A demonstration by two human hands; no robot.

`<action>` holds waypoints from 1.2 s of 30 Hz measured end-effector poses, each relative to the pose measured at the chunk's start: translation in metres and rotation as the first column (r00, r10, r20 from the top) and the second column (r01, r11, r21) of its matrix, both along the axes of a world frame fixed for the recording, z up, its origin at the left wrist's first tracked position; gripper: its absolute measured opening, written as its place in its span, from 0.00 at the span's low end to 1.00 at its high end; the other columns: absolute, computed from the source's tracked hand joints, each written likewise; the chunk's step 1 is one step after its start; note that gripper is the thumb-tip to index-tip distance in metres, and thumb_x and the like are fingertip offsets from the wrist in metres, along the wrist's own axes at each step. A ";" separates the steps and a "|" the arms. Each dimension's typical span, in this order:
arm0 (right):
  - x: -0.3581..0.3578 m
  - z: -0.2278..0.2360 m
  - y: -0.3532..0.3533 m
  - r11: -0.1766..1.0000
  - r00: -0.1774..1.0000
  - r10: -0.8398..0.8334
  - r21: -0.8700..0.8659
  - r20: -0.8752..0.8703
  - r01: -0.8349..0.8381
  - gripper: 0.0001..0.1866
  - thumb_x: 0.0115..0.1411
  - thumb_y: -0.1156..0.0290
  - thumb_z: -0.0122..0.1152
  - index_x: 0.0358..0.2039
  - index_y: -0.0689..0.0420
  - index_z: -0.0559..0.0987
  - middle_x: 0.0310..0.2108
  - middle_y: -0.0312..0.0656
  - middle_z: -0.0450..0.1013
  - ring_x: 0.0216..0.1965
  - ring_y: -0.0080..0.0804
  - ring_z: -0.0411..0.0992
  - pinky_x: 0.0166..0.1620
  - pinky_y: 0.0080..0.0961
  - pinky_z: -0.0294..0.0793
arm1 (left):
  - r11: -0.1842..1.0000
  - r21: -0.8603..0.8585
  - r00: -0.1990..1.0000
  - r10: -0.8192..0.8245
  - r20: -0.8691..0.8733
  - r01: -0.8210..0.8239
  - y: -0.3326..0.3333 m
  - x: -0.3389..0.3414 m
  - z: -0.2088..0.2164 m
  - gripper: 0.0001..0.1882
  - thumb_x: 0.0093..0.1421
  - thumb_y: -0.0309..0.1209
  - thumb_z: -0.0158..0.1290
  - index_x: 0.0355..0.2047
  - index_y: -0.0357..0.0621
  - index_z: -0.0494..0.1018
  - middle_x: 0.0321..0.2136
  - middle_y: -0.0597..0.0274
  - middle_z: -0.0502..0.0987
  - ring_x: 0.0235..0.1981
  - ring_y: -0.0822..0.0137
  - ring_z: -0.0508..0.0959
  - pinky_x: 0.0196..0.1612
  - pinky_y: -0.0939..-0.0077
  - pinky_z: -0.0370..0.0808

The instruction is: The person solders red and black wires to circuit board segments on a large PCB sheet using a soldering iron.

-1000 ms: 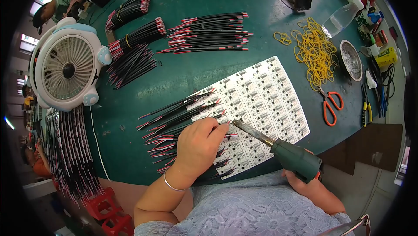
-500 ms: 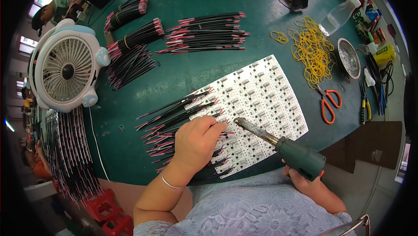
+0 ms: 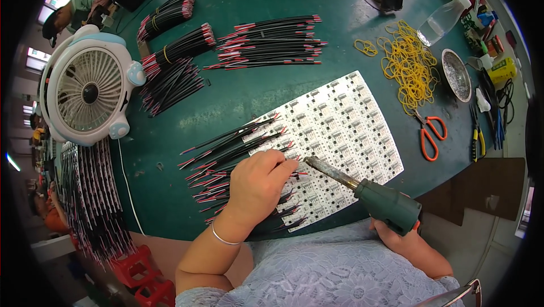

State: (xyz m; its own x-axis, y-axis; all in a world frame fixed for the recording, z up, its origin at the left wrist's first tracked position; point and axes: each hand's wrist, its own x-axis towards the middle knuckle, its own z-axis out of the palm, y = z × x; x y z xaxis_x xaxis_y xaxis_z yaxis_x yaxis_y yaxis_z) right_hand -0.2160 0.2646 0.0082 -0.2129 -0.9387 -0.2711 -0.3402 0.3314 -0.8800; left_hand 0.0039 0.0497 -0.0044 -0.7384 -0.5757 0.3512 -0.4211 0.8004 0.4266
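My left hand [image 3: 258,182] is closed, thumb and finger pinched at the wire ends on a white circuit board panel [image 3: 340,120]. The pinched piece seems to be a black-sleeved wire, mostly hidden by the fingers. Several black wires [image 3: 226,137] with red and white ends lie across the panel's left edge, on both sides of this hand. My right hand [image 3: 396,236] is wrapped round the handle of a green pistol-shaped soldering iron [image 3: 388,205]. Its dark metal tip points left over the panel, close to my left fingertips.
Wire bundles [image 3: 178,49] and a loose row of wires [image 3: 272,41] lie at the back. A fan [image 3: 88,92] stands left. On the right are yellow rubber bands [image 3: 408,66], orange-handled scissors [image 3: 433,137], a metal bowl [image 3: 456,75], pliers [image 3: 477,134] and a clear bottle [image 3: 442,21].
The iron's tip has shifted slightly left, nearer to my left fingertips. My left hand keeps its pinch at nearly the same place on the panel.
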 end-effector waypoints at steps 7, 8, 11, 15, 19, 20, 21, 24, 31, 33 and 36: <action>-0.001 0.001 -0.005 0.999 1.000 0.004 -0.040 -0.010 -0.004 0.20 0.45 0.77 0.63 0.42 0.59 0.77 0.43 0.46 0.73 0.48 0.43 0.70 0.51 0.34 0.68 | 1.000 -0.026 1.000 0.001 0.016 -0.001 -0.003 0.000 -0.001 0.08 0.46 0.26 0.55 0.29 0.47 0.76 0.24 0.65 0.70 0.25 0.64 0.73 0.24 0.71 0.69; -0.004 0.001 -0.003 0.999 1.000 0.000 -0.040 -0.013 -0.001 0.20 0.45 0.77 0.63 0.42 0.59 0.77 0.43 0.46 0.73 0.48 0.43 0.70 0.51 0.34 0.68 | 1.000 -0.024 1.000 0.002 0.005 -0.002 -0.004 -0.002 -0.001 0.10 0.42 0.22 0.56 0.28 0.47 0.77 0.24 0.64 0.71 0.25 0.63 0.73 0.24 0.71 0.70; -0.010 0.004 0.009 0.998 0.998 -0.010 -0.060 -0.069 0.006 0.18 0.49 0.77 0.60 0.44 0.61 0.76 0.41 0.45 0.74 0.40 0.38 0.73 0.43 0.31 0.72 | 1.000 -0.003 1.000 -0.016 0.004 0.016 -0.001 -0.005 0.003 0.14 0.38 0.18 0.57 0.28 0.46 0.78 0.24 0.62 0.72 0.24 0.60 0.74 0.25 0.70 0.71; -0.026 -0.001 0.007 0.845 0.917 -0.282 -0.379 0.283 0.377 0.22 0.56 0.82 0.49 0.53 0.63 0.66 0.44 0.49 0.72 0.25 0.27 0.72 0.29 0.22 0.72 | 1.000 0.013 0.999 0.022 -0.037 -0.021 -0.001 -0.006 -0.004 0.06 0.43 0.23 0.57 0.25 0.44 0.76 0.23 0.61 0.72 0.25 0.58 0.74 0.26 0.66 0.71; -0.068 0.010 0.002 0.598 0.802 -0.545 -0.558 0.244 0.576 0.21 0.57 0.83 0.47 0.53 0.61 0.65 0.47 0.48 0.70 0.24 0.29 0.72 0.28 0.20 0.72 | 0.994 0.113 0.999 -0.001 0.046 -0.005 0.004 0.004 0.001 0.12 0.42 0.17 0.54 0.29 0.41 0.76 0.28 0.56 0.73 0.30 0.55 0.74 0.32 0.65 0.72; -0.082 0.015 0.001 0.515 0.750 -0.627 -0.611 0.210 0.601 0.20 0.58 0.82 0.46 0.53 0.61 0.66 0.47 0.46 0.70 0.23 0.26 0.72 0.25 0.18 0.70 | 0.994 0.107 0.999 -0.026 0.038 0.021 0.003 0.002 0.004 0.12 0.42 0.17 0.54 0.29 0.41 0.76 0.28 0.56 0.73 0.30 0.55 0.74 0.32 0.65 0.72; -0.090 0.025 -0.002 0.475 0.673 -0.717 -0.579 0.182 0.662 0.19 0.59 0.79 0.46 0.52 0.62 0.66 0.47 0.46 0.70 0.23 0.23 0.71 0.23 0.17 0.68 | 0.989 0.142 0.999 -0.036 0.041 0.029 0.002 0.003 0.005 0.13 0.42 0.17 0.54 0.31 0.40 0.75 0.29 0.54 0.73 0.32 0.54 0.74 0.34 0.65 0.72; -0.129 0.026 -0.019 0.387 0.531 -0.843 -0.587 0.087 0.711 0.14 0.61 0.72 0.50 0.48 0.61 0.71 0.30 0.40 0.73 0.19 0.18 0.68 0.19 0.15 0.62 | 0.985 0.168 0.999 -0.036 0.036 0.029 0.003 0.005 0.008 0.14 0.42 0.17 0.54 0.33 0.40 0.74 0.31 0.53 0.73 0.34 0.52 0.74 0.37 0.64 0.72; -0.114 0.005 -0.007 0.535 0.720 -0.672 -0.559 0.173 0.634 0.17 0.60 0.71 0.49 0.49 0.65 0.70 0.37 0.46 0.74 0.21 0.20 0.68 0.22 0.15 0.64 | 0.995 0.069 0.995 -0.063 -0.084 0.068 -0.004 -0.007 0.012 0.14 0.46 0.19 0.55 0.35 0.41 0.73 0.29 0.55 0.73 0.33 0.53 0.73 0.36 0.64 0.70; -0.096 -0.003 -0.014 0.603 0.797 -0.586 -0.580 0.144 0.548 0.19 0.60 0.70 0.49 0.50 0.66 0.69 0.41 0.47 0.72 0.22 0.20 0.68 0.23 0.16 0.65 | 1.000 0.006 0.999 -0.006 0.035 0.005 0.004 0.000 0.024 0.15 0.46 0.19 0.56 0.36 0.41 0.74 0.29 0.57 0.73 0.31 0.55 0.73 0.34 0.66 0.71; -0.071 -0.008 -0.018 0.662 0.870 -0.469 -0.589 0.155 0.462 0.22 0.59 0.68 0.49 0.52 0.67 0.67 0.46 0.50 0.70 0.23 0.22 0.69 0.26 0.18 0.68 | 0.997 -0.048 0.981 0.061 0.187 -0.053 0.022 0.003 0.044 0.14 0.48 0.21 0.53 0.37 0.44 0.75 0.25 0.60 0.71 0.27 0.58 0.73 0.28 0.66 0.70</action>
